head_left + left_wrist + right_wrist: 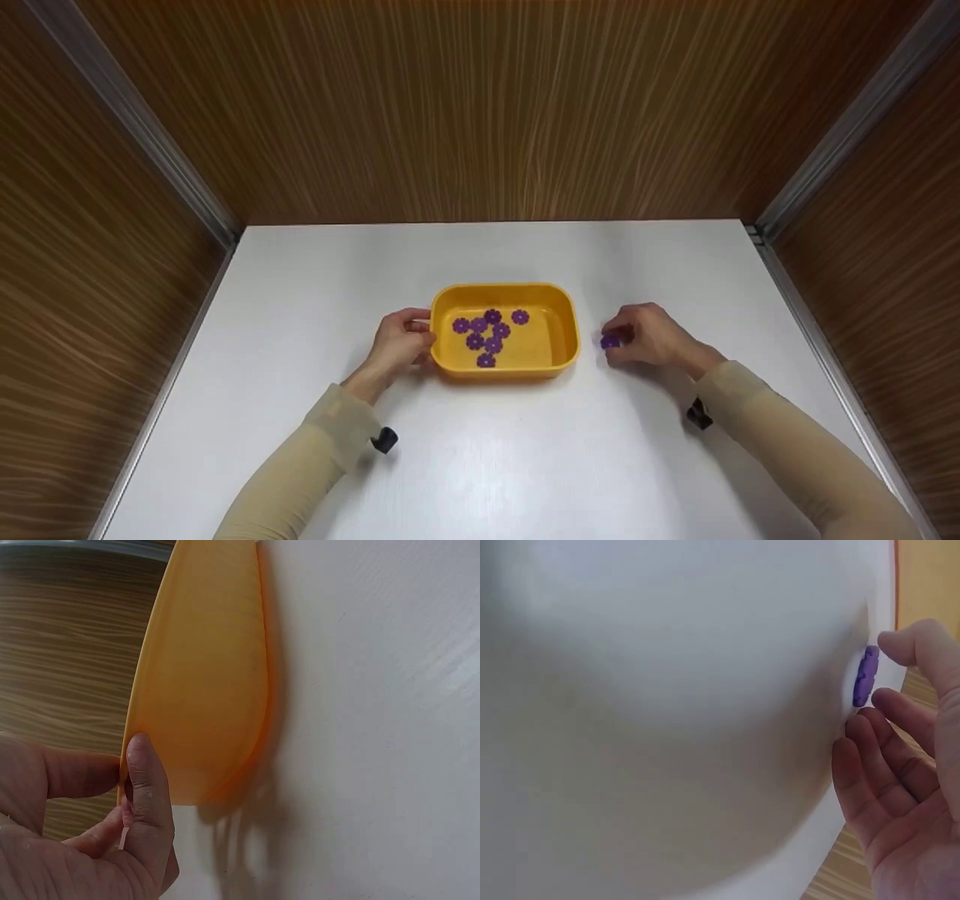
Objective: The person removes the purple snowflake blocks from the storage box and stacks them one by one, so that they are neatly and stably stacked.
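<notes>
In the head view my left hand (401, 339) is at the left end of a yellow tray (525, 373). Thumb and fingers hold the tray's rim and outer wall, as the left wrist view also shows. Several purple flower-shaped pieces (475, 341) lie spread on the tray's floor, mostly in its left and middle part. To the right of the tray, my right hand (651, 336) is low over the table, around one more purple flower-shaped piece (866, 676). That piece lies flat on the white surface, between the spread thumb and forefinger; contact with them is not clear.
The white table (480, 450) is bounded by a wood-grain panel (495, 112) at the back and similar panels on both sides. Metal strips run along the side edges. A small black object (385, 439) is at the left sleeve, another (699, 414) at the right.
</notes>
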The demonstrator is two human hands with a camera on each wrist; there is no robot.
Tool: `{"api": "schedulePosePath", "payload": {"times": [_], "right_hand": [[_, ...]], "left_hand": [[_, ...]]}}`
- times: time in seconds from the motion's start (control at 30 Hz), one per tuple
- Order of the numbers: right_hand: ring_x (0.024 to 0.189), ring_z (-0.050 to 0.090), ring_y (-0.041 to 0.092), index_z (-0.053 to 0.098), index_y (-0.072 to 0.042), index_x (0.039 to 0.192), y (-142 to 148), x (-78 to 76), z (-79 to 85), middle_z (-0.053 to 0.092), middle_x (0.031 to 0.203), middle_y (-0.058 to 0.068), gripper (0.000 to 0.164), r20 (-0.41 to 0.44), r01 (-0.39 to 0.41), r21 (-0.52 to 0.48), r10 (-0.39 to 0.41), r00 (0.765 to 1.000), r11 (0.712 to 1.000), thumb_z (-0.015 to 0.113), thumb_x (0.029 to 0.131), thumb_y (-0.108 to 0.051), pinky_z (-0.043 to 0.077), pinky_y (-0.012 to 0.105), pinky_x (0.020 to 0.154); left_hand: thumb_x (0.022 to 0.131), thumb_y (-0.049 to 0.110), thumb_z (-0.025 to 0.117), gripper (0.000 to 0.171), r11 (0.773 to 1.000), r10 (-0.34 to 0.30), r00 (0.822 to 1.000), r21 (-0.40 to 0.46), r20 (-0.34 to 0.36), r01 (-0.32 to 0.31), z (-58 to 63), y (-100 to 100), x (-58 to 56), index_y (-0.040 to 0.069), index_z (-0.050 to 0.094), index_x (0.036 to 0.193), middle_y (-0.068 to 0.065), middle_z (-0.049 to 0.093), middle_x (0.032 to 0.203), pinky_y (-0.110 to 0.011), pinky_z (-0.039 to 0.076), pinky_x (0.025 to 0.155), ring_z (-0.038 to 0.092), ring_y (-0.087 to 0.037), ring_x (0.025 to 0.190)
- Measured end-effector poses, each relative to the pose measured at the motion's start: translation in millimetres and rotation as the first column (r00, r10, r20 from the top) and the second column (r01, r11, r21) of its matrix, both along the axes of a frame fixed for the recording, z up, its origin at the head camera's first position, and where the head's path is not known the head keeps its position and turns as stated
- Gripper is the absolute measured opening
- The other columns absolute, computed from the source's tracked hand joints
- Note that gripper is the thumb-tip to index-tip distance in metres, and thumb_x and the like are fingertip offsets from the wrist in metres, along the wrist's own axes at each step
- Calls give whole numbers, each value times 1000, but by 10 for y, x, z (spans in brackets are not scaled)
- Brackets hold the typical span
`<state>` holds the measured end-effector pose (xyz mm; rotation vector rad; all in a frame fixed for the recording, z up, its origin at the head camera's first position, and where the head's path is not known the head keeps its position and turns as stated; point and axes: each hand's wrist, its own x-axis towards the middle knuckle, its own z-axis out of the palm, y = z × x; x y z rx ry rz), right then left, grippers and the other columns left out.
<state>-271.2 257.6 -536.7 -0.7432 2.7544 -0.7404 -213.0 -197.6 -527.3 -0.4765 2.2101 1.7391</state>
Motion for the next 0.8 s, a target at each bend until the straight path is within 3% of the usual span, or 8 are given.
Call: {"api": "schedulePosePath", "payload": {"times": [0.13, 0.37, 0.47, 0.6, 0.8], "right_hand": [[85, 72, 20, 87, -3, 113, -63, -18, 111, 80, 95, 8, 29, -43, -23, -35, 22, 999, 999, 92, 87, -15, 64, 23, 79], [87, 78, 29, 86, -1, 113, -272, -68, 380, 83, 101, 17, 26, -143, -141, -109, 125, 982, 984, 90, 89, -11, 72, 46, 77], [87, 79, 29, 86, -1, 113, -386, -78, 475, 83, 103, 17, 28, -176, -201, -124, 178, 968, 972, 91, 88, -11, 72, 49, 76], [89, 80, 29, 86, -4, 117, -578, -66, 575, 84, 107, 14, 30, -173, -264, -114, 243, 955, 958, 92, 88, -13, 72, 46, 77], [101, 80, 36, 84, -6, 126, -956, -39, 609, 83, 120, 16, 34, -80, -352, -64, 347, 934, 934, 88, 95, -18, 71, 50, 85]], "left_hand": [[99, 4, 70, 47, 1000, -5, 1000, 8, -9, 5, -9, -4, -2, 10, 70, 146, -11, 71, 120, -41, 71, 89, 70, -19, 89], [99, 2, 70, 47, 1000, -14, 1000, 20, -24, 14, -14, -12, -3, 9, 70, 146, -12, 72, 119, -40, 71, 86, 70, -19, 86], [98, 1, 71, 48, 999, -14, 999, 42, -35, 15, -16, -17, -3, 7, 70, 146, -13, 72, 118, -39, 70, 82, 70, -18, 85], [97, 1, 71, 49, 999, -15, 999, 49, -37, 16, -9, -20, -4, 6, 70, 145, -14, 74, 118, -38, 70, 81, 72, -18, 86], [98, 3, 71, 49, 1000, -13, 1000, 10, -10, 13, 11, -15, -12, 8, 69, 147, -12, 73, 120, -39, 71, 86, 72, -19, 89]]}}
